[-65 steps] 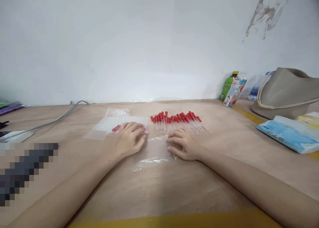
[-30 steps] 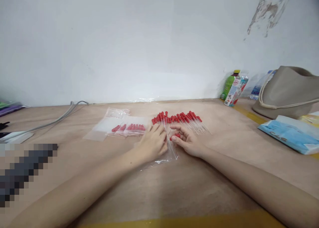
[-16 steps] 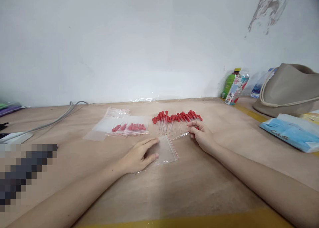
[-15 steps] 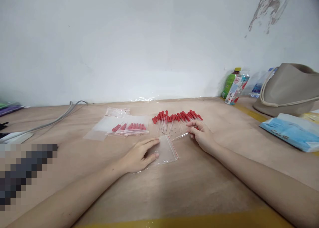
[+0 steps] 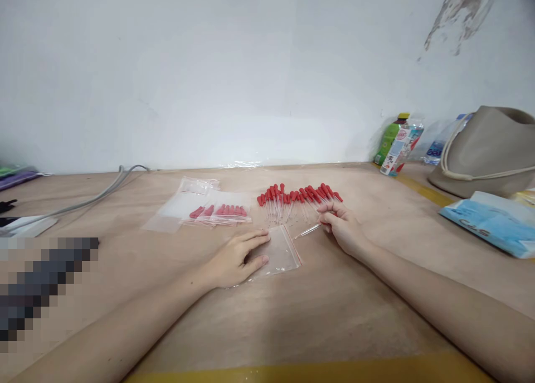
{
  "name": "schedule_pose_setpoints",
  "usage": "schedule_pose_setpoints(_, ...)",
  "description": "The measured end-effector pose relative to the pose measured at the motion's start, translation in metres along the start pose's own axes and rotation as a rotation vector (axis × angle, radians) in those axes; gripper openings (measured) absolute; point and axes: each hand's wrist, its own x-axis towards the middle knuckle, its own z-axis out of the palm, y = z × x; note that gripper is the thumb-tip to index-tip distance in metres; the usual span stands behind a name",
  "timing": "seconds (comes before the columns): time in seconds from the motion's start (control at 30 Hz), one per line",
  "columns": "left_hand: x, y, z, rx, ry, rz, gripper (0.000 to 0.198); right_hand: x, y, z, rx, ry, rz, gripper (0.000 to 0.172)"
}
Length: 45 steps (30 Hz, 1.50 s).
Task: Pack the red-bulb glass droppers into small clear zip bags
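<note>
My left hand [image 5: 240,260] lies with its fingers stretched out over a clear zip-lock bag [image 5: 282,252], pressing it flat on the table. The bag's red-lined edge faces right. In my right hand [image 5: 340,224] a glass dropper [image 5: 308,231] is pinched; its bulb end is hidden by the fingers. The dropper's thin tip points left, close to the bag's red-lined edge. Just beyond both hands lies a row of droppers with red rubber bulbs [image 5: 309,193], their tips toward me. Left of them sit clear bags with red-bulbed droppers inside [image 5: 228,211].
More flat bags [image 5: 165,211] lie behind my left hand. A grey cable [image 5: 100,193] runs along the left. At right stand a green bottle [image 5: 388,140], a carton-like bottle [image 5: 401,151], a grey-beige hat [image 5: 489,149] and a blue tissue pack [image 5: 491,221].
The dropper in my right hand has turned slightly, its tip still by the bag's edge. My left hand stays on the bag. The whole view has shifted a little.
</note>
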Motion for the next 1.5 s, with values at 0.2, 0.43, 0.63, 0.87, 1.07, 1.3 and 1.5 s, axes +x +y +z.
schedule_pose_setpoints(0.2, 0.0, 0.002, -0.002, 0.002, 0.008, 0.002, 0.045, -0.014, -0.008, 0.011, 0.112, -0.186, 0.08, 0.028)
schedule_pose_setpoints(0.43, 0.0, 0.004, -0.004, -0.035, 0.017, 0.014, 0.044, -0.024, -0.006, 0.017, 0.242, -0.46, 0.161, 0.036)
schedule_pose_setpoints(0.63, 0.001, 0.005, -0.002, -0.044, 0.004, 0.009, 0.042, -0.028, -0.008, 0.02, 0.118, -0.679, 0.105, 0.032)
schedule_pose_setpoints(0.87, 0.0, 0.003, -0.006, -0.044, 0.128, 0.017, 0.032, -0.024, -0.013, 0.024, 0.09, -0.695, 0.143, 0.032)
schedule_pose_setpoints(1.07, -0.007, -0.005, -0.013, -0.106, -0.035, 0.093, 0.046, -0.018, -0.01, 0.022, -0.083, -0.579, 0.205, 0.032)
schedule_pose_setpoints(1.3, -0.005, -0.004, -0.013, -0.086, -0.089, 0.101, 0.049, -0.028, -0.01, 0.032, -0.148, -0.513, 0.109, 0.034)
schedule_pose_setpoints(1.5, -0.007, -0.004, -0.012, -0.074, -0.055, 0.102, 0.053, -0.029, -0.013, 0.031, -0.098, -0.584, 0.143, 0.033)
